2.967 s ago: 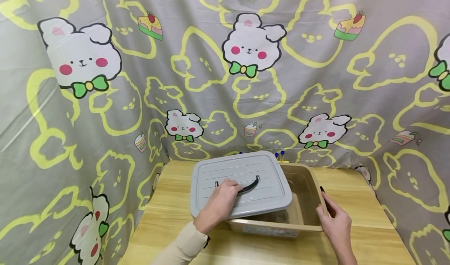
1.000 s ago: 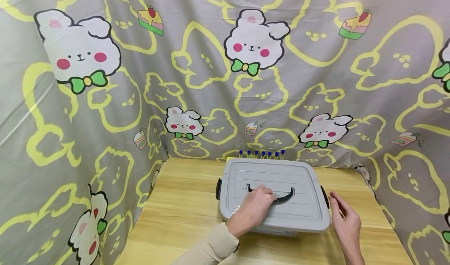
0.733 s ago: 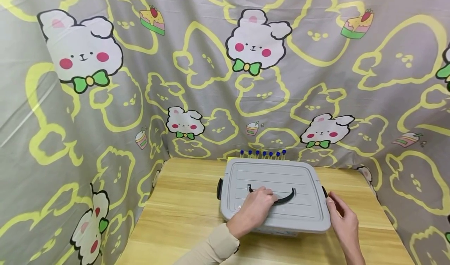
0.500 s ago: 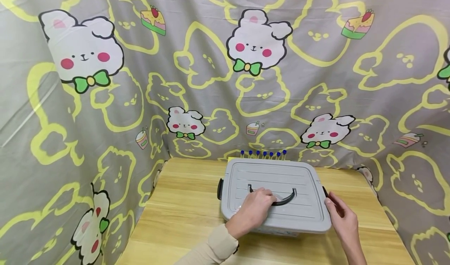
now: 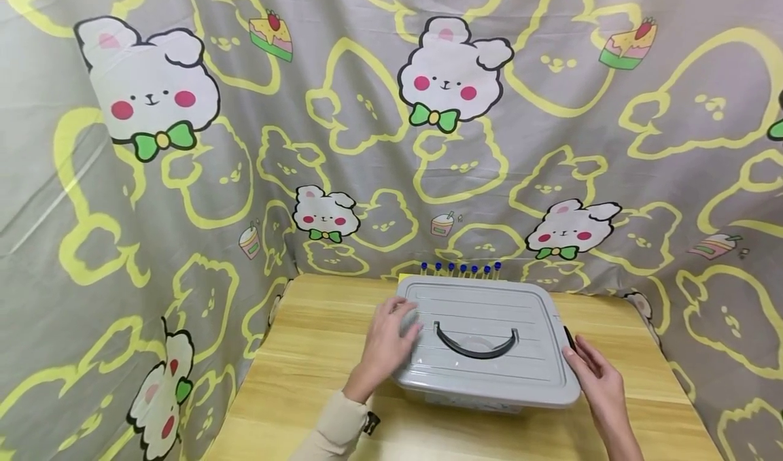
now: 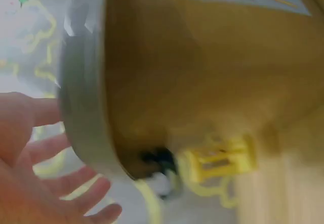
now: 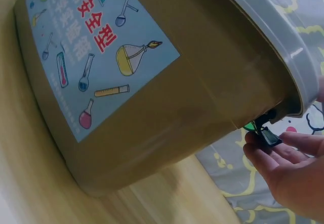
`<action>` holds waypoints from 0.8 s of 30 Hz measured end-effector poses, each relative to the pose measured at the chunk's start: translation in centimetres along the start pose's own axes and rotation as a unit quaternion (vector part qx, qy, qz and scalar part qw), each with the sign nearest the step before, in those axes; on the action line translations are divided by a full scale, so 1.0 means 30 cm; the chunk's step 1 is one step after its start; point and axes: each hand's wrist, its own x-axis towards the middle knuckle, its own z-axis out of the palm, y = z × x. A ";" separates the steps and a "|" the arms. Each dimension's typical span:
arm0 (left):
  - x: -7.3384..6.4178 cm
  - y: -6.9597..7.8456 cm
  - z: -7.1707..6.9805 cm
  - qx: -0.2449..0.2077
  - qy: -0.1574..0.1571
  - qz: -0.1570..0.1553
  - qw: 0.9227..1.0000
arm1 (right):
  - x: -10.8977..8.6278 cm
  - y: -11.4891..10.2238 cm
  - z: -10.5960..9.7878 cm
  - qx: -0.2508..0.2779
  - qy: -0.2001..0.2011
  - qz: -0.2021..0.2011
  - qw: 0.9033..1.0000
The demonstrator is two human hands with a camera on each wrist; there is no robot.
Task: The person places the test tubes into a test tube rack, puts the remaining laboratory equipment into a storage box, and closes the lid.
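Observation:
A storage box with a grey lid [image 5: 477, 304] stands on the table, the black carrying handle [image 5: 474, 352] lying on the lid. My left hand [image 5: 388, 338] is over the lid's left edge, fingers spread and holding nothing. In the left wrist view its fingers are beside the lid rim, near a blurred black latch [image 6: 164, 165]. My right hand [image 5: 599, 379] is at the box's right side, thumb by the lid edge. Its extended fingertips touch the hanging black latch [image 7: 266, 133] from below. A printed label with flasks and test tubes [image 7: 101, 46] covers the brown box wall [image 7: 202, 82].
Several blue-capped tubes [image 5: 463, 268] stand in a row behind the box, with a yellow rack [image 6: 217, 160] showing in the left wrist view. The wooden table [image 5: 306, 352] is surrounded by a rabbit-patterned curtain [image 5: 367, 107] at the back and sides.
The lid was swung rightwards onto the open box. My left hand has since let go of the handle and moved to the lid's left edge. My right hand stays by the right latch.

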 end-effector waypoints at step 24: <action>-0.053 -0.189 0.027 -0.517 -0.032 -0.295 0.803 | 0.016 0.003 0.017 0.201 -0.106 0.109 0.968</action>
